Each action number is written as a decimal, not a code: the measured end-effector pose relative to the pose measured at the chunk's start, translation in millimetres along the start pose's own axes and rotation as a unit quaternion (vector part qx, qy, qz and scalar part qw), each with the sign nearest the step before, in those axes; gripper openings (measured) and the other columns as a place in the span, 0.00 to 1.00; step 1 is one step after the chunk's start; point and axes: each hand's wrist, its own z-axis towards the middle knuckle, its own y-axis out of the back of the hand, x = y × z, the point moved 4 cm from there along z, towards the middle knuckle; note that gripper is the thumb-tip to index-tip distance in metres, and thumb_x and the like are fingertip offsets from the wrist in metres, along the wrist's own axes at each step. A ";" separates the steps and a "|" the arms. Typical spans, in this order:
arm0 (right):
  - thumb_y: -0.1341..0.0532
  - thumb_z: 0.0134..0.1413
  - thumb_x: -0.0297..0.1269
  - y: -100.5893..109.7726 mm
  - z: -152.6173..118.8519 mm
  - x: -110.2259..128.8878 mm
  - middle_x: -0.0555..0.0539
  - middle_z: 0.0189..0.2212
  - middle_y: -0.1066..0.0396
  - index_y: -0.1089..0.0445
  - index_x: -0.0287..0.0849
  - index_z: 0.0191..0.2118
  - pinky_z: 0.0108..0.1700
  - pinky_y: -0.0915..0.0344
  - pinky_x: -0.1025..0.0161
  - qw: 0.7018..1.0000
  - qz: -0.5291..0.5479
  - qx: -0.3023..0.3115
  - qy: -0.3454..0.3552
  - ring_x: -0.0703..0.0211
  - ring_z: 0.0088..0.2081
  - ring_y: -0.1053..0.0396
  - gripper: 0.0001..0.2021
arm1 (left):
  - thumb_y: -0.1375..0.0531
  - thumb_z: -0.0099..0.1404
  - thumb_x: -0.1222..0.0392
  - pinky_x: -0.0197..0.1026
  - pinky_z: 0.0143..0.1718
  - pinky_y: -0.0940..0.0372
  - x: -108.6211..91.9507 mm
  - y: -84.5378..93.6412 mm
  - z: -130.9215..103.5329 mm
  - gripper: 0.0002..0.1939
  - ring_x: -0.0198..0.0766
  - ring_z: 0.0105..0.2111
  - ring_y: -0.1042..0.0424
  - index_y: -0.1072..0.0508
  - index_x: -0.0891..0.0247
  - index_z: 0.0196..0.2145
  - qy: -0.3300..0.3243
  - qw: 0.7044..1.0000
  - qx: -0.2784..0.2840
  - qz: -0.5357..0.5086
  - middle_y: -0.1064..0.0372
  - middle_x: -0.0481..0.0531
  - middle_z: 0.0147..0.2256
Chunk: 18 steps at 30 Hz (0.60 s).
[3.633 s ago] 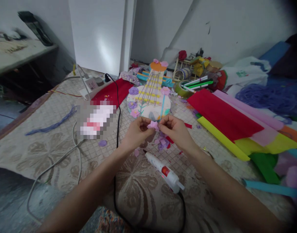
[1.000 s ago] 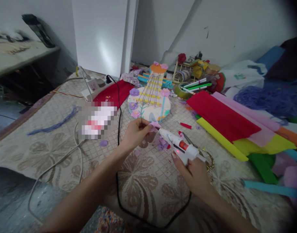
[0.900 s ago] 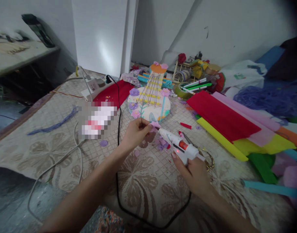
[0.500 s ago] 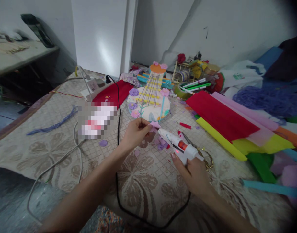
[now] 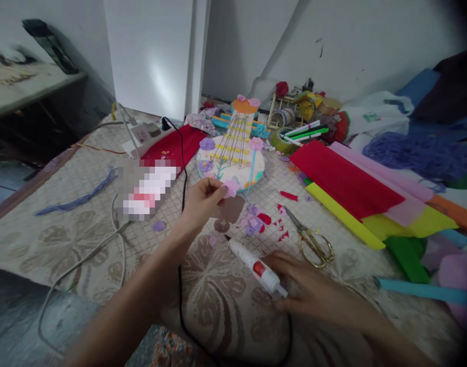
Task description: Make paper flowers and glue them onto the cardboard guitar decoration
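Note:
Between the thumb and fingers of my left hand (image 5: 204,200) is a pink paper flower (image 5: 230,189), at the lower edge of a guitar-shaped craft (image 5: 233,153) decorated with flowers and wire strings. My right hand (image 5: 294,278) is around the rear part of a white glue gun (image 5: 254,266), low over the tablecloth, its tip pointing up and left. The glue gun's handle is hidden beneath it. Purple paper petals (image 5: 251,220) lie between the hands, with gold-handled scissors (image 5: 313,244) to their right.
Red sheet (image 5: 348,178) and other coloured papers cover the right side. A black cable (image 5: 183,196) runs down the tablecloth from a power strip (image 5: 145,136). Markers (image 5: 305,133) lie at the back, and a blurred-out object (image 5: 149,191) is at left.
The glue gun has moved down and left with my right hand, away from the flower. My left hand has shifted slightly left with the flower, which now overlaps the craft's lower edge.

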 end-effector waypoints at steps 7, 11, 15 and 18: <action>0.46 0.57 0.34 67.0 58.8 -35.7 0.49 0.31 0.30 0.31 0.42 0.35 0.35 0.39 0.63 0.976 -0.069 -0.204 -0.025 0.59 0.33 0.33 0.07 | 0.39 0.53 0.62 0.32 0.24 0.40 6.3 -3.0 -0.4 0.06 0.28 0.20 0.36 0.32 0.66 0.26 0.010 1.000 0.008 0.017 0.34 0.46 0.21; 0.43 0.52 0.30 60.7 87.5 -44.3 0.48 0.30 0.33 0.32 0.40 0.32 0.33 0.41 0.64 0.970 -0.136 -0.199 -0.030 0.60 0.32 0.35 0.04 | 0.38 0.52 0.61 0.32 0.24 0.40 6.9 -3.5 -0.9 0.07 0.29 0.20 0.35 0.32 0.66 0.26 0.013 1.000 0.006 0.025 0.34 0.46 0.21; 0.44 0.50 0.29 61.8 89.9 -48.7 0.49 0.27 0.34 0.34 0.40 0.29 0.32 0.42 0.64 0.974 -0.131 -0.179 -0.041 0.60 0.31 0.36 0.03 | 0.38 0.52 0.62 0.32 0.24 0.40 7.8 -5.0 -1.5 0.06 0.28 0.20 0.35 0.32 0.66 0.26 0.018 0.999 0.014 0.033 0.34 0.46 0.21; 0.43 0.51 0.31 71.2 86.4 -50.4 0.50 0.26 0.34 0.35 0.41 0.28 0.32 0.42 0.64 0.975 -0.057 -0.208 -0.055 0.61 0.29 0.36 0.03 | 0.38 0.53 0.61 0.32 0.24 0.39 9.4 -6.9 -2.3 0.07 0.29 0.21 0.35 0.32 0.66 0.27 0.016 0.999 0.020 0.034 0.34 0.47 0.22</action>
